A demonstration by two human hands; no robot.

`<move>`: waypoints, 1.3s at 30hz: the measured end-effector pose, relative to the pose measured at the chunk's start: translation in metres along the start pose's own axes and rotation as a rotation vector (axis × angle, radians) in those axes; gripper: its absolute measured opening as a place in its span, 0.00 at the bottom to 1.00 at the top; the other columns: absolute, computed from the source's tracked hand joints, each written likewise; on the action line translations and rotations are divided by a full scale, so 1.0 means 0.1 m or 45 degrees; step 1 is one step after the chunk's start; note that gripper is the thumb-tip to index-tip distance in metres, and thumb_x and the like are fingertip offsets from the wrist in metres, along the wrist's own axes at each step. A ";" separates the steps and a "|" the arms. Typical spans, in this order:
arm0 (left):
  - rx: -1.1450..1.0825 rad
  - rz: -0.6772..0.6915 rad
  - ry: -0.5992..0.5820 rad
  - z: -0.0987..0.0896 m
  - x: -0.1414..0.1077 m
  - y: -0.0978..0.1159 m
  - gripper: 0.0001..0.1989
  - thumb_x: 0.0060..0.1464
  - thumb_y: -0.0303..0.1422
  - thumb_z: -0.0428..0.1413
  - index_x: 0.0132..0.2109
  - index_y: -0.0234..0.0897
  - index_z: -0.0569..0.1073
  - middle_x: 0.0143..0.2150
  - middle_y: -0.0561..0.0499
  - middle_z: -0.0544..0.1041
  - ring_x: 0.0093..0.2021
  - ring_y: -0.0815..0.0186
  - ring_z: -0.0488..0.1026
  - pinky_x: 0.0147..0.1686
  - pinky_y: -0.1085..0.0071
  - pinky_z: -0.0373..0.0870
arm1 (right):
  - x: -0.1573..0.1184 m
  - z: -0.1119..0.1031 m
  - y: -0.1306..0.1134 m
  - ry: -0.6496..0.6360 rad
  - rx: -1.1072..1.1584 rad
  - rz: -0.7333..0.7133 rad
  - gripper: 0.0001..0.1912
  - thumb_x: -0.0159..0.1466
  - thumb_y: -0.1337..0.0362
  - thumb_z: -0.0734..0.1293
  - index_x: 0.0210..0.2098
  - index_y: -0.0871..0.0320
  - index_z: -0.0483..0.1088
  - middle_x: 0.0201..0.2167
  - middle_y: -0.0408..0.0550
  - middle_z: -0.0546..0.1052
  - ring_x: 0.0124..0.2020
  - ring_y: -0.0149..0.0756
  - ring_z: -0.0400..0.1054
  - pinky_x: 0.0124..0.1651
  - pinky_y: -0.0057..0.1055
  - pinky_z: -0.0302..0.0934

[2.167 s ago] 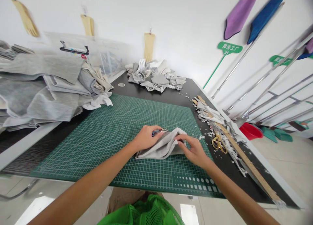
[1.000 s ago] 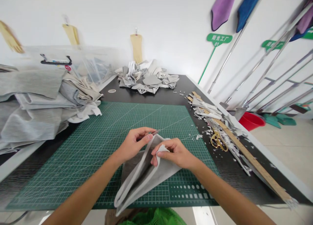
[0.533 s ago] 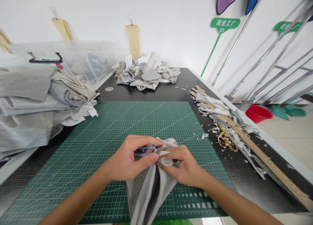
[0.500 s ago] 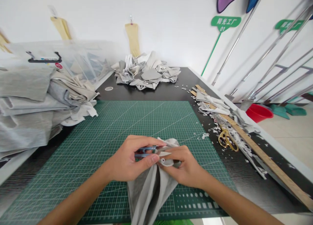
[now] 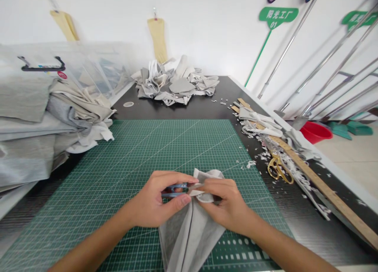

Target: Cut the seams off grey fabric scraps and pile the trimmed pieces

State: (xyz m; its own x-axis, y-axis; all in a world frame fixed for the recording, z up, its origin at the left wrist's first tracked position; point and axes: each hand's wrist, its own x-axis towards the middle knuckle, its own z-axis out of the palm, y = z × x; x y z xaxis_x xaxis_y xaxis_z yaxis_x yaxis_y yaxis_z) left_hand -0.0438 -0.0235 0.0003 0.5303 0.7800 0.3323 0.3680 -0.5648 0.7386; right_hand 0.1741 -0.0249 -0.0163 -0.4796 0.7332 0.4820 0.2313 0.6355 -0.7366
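From my remote seat, nearest first: the grey double-layered fabric piece [image 5: 189, 240] drapes in a narrowing fold toward the near edge of the green self-healing cutting mat [image 5: 141, 146], its top corner gathered up between my two hands. The left hand [image 5: 156, 199] is clamped around small blue-handled thread snips [image 5: 175, 189], their pale blades pointing right into that corner. The right hand [image 5: 227, 203] pinches the cloth from the other side, so the two hands are close together with the fabric and blades between them. I cannot tell whether the blades have bitten into the cloth. This corner shows a pale, curled edge, while the lower folds hang whole. Off the mat's right edge, along the black tabletop [image 5: 206, 106], gold-handled shears [image 5: 277, 169] lie among white and grey trimmings [image 5: 260, 124] beside a long wooden ruler [image 5: 325, 197], showing that plenty of cutting has been done. At the left, a tall stack of folded grey cloth [image 5: 26, 146] remains, backed by a clear plastic storage bin [image 5: 73, 75]. At the far edge of the tabletop sits a loose heap of crumpled grey and white fabric pieces [image 5: 174, 87]. Beyond the right edge, on the floor, stands a red plastic basin [image 5: 315, 132].
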 end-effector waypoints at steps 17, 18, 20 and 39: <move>0.230 0.169 0.082 0.07 -0.09 0.00 0.15 0.59 0.32 0.58 0.54 0.41 0.73 0.27 0.56 0.72 0.25 0.71 0.68 0.25 0.74 0.65 | 0.00 0.02 0.00 -0.076 -0.085 0.099 0.06 0.60 0.70 0.64 0.28 0.58 0.72 0.20 0.40 0.69 0.22 0.28 0.62 0.26 0.27 0.52; 0.240 0.172 0.084 0.07 -0.10 -0.01 0.15 0.59 0.32 0.57 0.53 0.41 0.73 0.28 0.56 0.73 0.25 0.71 0.69 0.26 0.74 0.65 | 0.00 0.03 0.00 -0.077 -0.081 0.090 0.06 0.60 0.70 0.65 0.27 0.58 0.71 0.19 0.40 0.69 0.22 0.28 0.62 0.26 0.26 0.52; 0.262 0.174 0.084 0.08 -0.11 -0.01 0.14 0.60 0.32 0.57 0.53 0.41 0.73 0.29 0.56 0.74 0.26 0.71 0.70 0.27 0.74 0.66 | 0.00 0.03 0.01 -0.072 -0.071 0.074 0.06 0.61 0.70 0.65 0.27 0.58 0.71 0.19 0.40 0.68 0.21 0.27 0.61 0.26 0.26 0.52; 0.271 0.212 0.150 0.11 -0.10 -0.02 0.12 0.60 0.29 0.57 0.51 0.38 0.74 0.32 0.54 0.77 0.28 0.71 0.72 0.27 0.73 0.67 | -0.01 0.07 0.03 -0.025 -0.034 0.037 0.04 0.59 0.73 0.66 0.33 0.61 0.74 0.22 0.42 0.74 0.24 0.27 0.65 0.28 0.24 0.56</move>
State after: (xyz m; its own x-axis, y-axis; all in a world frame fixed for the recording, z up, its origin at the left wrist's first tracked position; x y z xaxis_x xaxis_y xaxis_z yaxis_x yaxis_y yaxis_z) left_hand -0.0417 -0.0330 -0.0109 0.5089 0.6908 0.5136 0.4417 -0.7217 0.5330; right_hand 0.1694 -0.0253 -0.0227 -0.4891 0.7465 0.4511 0.2675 0.6206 -0.7371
